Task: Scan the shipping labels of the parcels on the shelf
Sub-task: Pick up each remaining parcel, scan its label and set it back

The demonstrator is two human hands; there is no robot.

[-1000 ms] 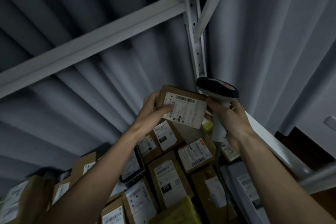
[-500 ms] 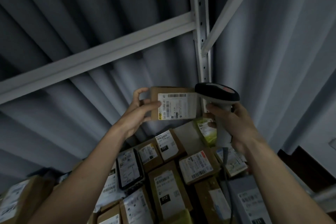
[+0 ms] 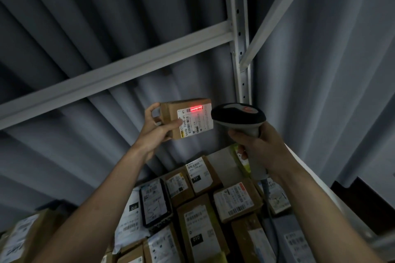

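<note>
While our left hand [image 3: 157, 127] is gripping one parcel [image 3: 188, 118] (long axis sideways, label facing us) | right hand [image 3: 259, 147] is gripping one scanner [image 3: 239, 118], aiming left.

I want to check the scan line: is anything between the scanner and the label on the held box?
Nothing visible. The scanner in the right hand faces the label across open air, and its red line lies on the top barcode. The left hand thumb touches only the label's left edge.
</note>
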